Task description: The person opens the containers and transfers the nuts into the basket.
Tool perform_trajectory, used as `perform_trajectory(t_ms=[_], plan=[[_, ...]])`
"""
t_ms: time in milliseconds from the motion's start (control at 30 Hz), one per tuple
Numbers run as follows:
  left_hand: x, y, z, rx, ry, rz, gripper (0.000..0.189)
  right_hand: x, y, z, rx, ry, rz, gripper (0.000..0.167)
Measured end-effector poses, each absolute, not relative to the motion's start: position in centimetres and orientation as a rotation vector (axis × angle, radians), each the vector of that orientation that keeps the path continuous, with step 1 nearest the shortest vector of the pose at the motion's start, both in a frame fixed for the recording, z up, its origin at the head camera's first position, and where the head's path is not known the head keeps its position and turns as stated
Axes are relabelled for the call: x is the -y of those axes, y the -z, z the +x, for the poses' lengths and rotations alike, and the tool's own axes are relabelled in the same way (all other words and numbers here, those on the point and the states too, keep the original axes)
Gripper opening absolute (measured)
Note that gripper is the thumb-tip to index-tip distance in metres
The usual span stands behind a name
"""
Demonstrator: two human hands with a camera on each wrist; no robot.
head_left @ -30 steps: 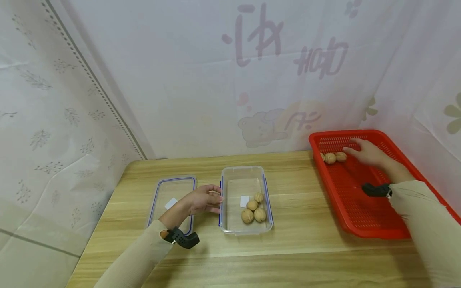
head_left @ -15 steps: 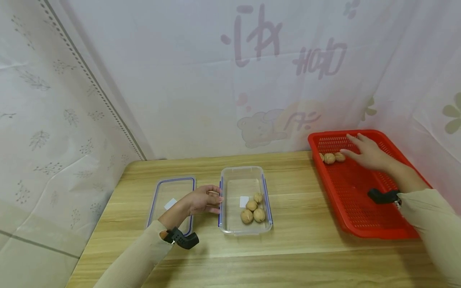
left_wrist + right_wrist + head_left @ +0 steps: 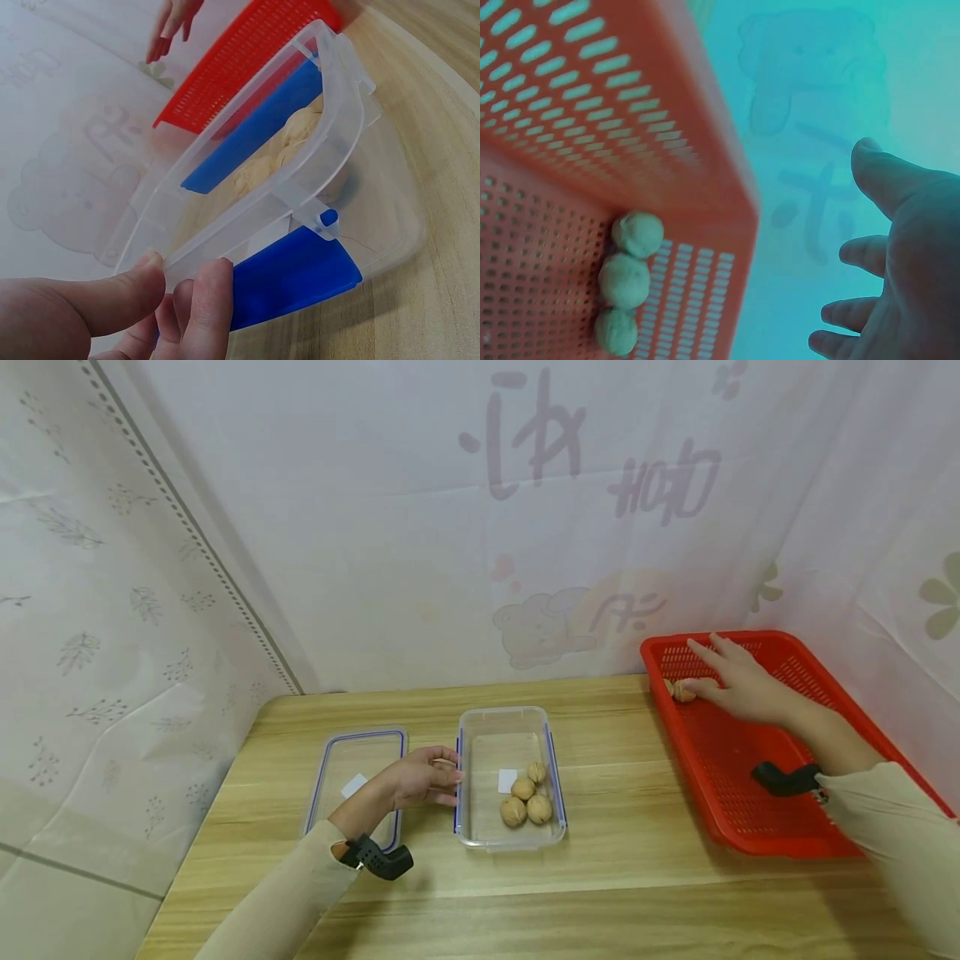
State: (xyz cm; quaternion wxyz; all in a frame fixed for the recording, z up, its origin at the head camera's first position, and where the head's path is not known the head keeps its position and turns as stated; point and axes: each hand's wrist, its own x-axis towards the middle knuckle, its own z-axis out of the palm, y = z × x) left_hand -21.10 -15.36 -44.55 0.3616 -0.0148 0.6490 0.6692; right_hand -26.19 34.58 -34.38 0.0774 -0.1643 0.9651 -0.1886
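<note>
A clear plastic food container (image 3: 491,827) with blue side latches stands on the table, its top uncovered. Several walnuts (image 3: 539,809) lie in its near right part. My left hand (image 3: 426,777) is at the container's left side. In the left wrist view its thumb and curled fingers (image 3: 210,304) pinch the rim by the blue latch. My right hand (image 3: 738,683) hovers over the far left part of the red basket (image 3: 686,777), fingers spread, holding nothing. Three walnuts (image 3: 624,281) sit in a row along the basket's wall; the hand partly covers them in the head view.
The container's clear lid (image 3: 360,752) with a blue seal lies flat to its left, partly under my left forearm. A printed white cloth (image 3: 390,568) hangs behind the wooden table (image 3: 420,902).
My right hand first rose and drew slightly back with its fingers spreading, then moved left over the walnuts in the basket. The left hand and the container have kept their place.
</note>
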Motion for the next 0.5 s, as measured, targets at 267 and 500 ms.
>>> perform_trajectory(t_ms=[267,500], plan=[[15.4,44.4,-21.0,-1.666,-1.721,-0.041,0.037,-31.6,33.9,-25.6,-2.889,0.539,-0.605,0.081],[15.4,44.4,-21.0,-1.679,-1.718,-0.046,0.036,-29.0,33.7,-25.0,-2.894,0.470,-0.684,0.082]])
